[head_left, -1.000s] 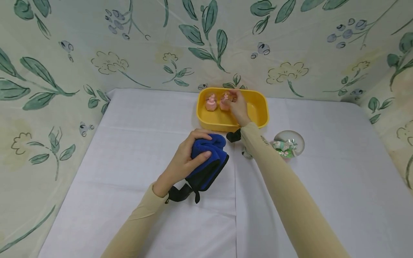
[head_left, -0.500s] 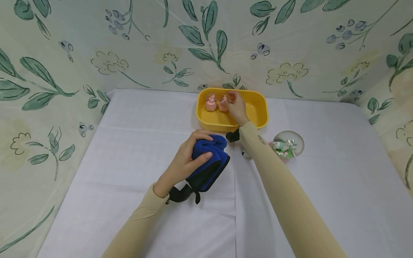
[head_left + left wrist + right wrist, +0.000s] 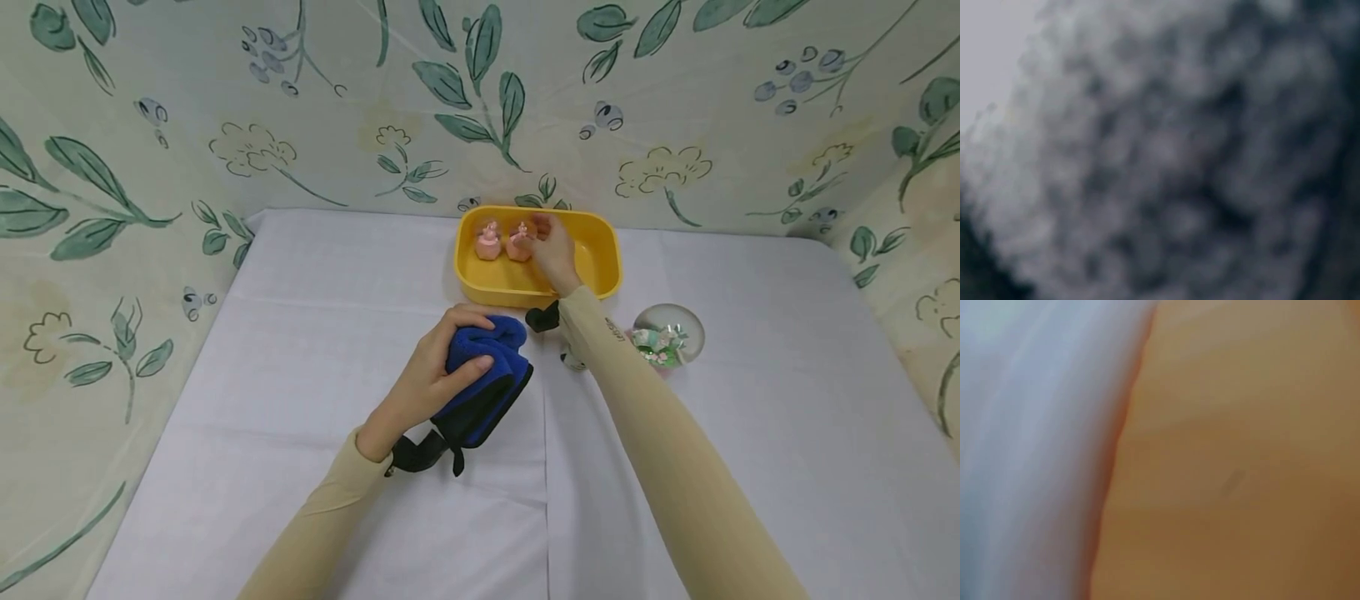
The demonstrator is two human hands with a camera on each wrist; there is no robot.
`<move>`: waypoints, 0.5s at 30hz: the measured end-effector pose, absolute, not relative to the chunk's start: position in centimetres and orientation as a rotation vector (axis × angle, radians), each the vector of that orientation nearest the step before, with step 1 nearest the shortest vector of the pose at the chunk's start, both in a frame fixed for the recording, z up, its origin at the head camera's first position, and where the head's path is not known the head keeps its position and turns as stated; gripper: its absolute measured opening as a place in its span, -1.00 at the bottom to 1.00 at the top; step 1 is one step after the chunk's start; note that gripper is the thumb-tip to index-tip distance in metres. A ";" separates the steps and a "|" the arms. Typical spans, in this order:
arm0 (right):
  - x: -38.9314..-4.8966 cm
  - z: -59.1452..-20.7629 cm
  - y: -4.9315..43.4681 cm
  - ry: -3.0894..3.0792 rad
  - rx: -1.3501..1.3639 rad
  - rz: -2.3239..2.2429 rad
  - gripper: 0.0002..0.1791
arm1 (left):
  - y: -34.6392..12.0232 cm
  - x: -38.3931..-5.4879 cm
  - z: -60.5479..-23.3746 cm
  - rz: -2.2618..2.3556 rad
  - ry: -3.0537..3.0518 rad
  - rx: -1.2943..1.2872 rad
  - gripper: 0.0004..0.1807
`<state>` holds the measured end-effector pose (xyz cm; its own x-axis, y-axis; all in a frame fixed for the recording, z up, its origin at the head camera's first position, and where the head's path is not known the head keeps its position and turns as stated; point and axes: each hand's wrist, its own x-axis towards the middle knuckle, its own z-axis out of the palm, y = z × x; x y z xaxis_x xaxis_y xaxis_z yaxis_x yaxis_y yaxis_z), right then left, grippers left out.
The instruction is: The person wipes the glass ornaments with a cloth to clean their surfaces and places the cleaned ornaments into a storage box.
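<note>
I have the right hand (image 3: pixel 553 250) inside the yellow tray (image 3: pixel 598 258), and all turns on how it meets the right pink figurine (image 3: pixel 517 243): the thumb and fingertips come in from the figurine's right and appear to pinch its upper part. I read the figurine as upright, its long axis rising from the tray's floor, and the right hand is plainly the nearer one. It lies just left of the palm, at those fingertips, in the tray's left half, beside the left pink figurine (image 3: pixel 488 242) with a narrow gap between. How firm the pinch is I cannot tell; my wrist views are too blurred. On the tray's near side, the left hand (image 3: pixel 435 371) grips a folded blue-and-black cloth (image 3: pixel 495 340). Near the tray's front right corner I see a clear globe ornament (image 3: pixel 667 337).
</note>
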<state>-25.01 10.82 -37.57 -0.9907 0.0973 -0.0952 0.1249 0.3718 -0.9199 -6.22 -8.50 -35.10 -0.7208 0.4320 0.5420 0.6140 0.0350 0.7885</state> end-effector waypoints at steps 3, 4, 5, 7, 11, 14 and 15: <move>-24.8 -37.2 11.0 2.575 0.198 -1.779 -0.45 | -8.5 -6.2 -35.1 -1.776 -2.145 -1.096 -0.53; -24.7 -37.1 11.1 2.575 0.192 -1.793 -0.45 | -8.5 -6.2 -35.0 -1.778 -2.145 -1.097 -0.53; -24.6 -36.9 11.1 2.569 0.188 -1.812 -0.45 | -8.5 -6.2 -35.0 -1.780 -2.146 -1.096 -0.53; -24.5 -36.5 11.3 2.556 0.182 -1.849 -0.45 | -8.5 -6.1 -35.0 -1.784 -2.149 -1.095 -0.53; -24.0 -35.6 11.5 2.534 0.164 -1.923 -0.44 | -8.4 -6.2 -35.0 -1.782 -2.157 -1.092 -0.53; -23.5 -35.0 11.7 2.498 0.116 -2.005 -0.43 | -8.4 -6.2 -35.0 -1.778 -2.161 -1.095 -0.53; -23.3 -34.7 11.7 2.487 0.098 -2.032 -0.43 | -8.4 -6.3 -35.0 -1.775 -2.163 -1.095 -0.53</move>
<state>-23.32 11.72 -34.74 -0.9956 0.0919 0.0167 0.0019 0.1990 -0.9800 -6.25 -8.39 -35.00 -0.7263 0.4419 0.5265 0.6027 0.0410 0.7969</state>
